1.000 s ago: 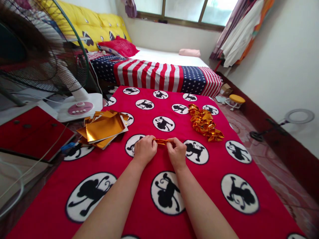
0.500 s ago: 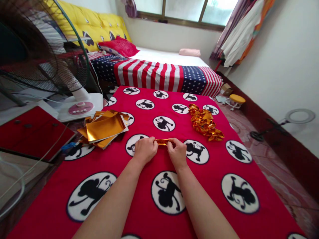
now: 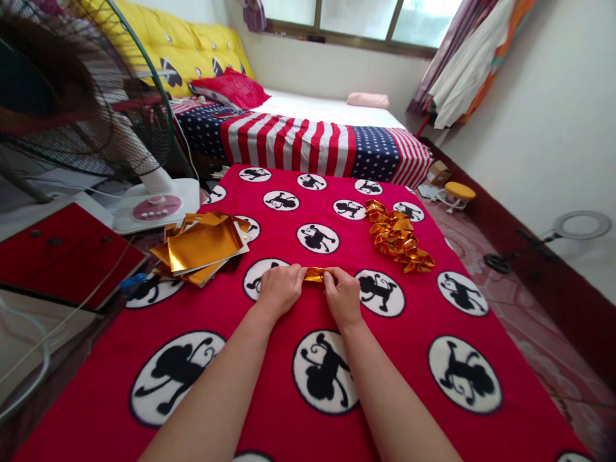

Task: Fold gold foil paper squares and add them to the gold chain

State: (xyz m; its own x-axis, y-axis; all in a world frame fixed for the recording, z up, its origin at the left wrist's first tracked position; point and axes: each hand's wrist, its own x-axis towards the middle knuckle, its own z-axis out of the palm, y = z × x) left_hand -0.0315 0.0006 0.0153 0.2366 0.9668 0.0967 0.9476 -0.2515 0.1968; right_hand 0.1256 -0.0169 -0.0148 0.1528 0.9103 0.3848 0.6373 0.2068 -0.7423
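Note:
A small folded piece of gold foil paper is stretched between my two hands, just above or on the red cloth with monkey prints. My left hand pinches its left end, fingers closed. On the other end, my right hand is closed too, thumb and fingertips together. To the left lies a loose stack of flat gold foil sheets with white edges. Several folded gold foil pieces sit in a clump to the right.
A fan on a white base stands at the left, beside a red panel. Beyond the cloth is a bed with a striped, starred cover. A yellow stool and a ring light are on the floor at right.
The foil piece between my hands shows slightly more of its face, with its middle a little wider. Both hands stay almost in the same place.

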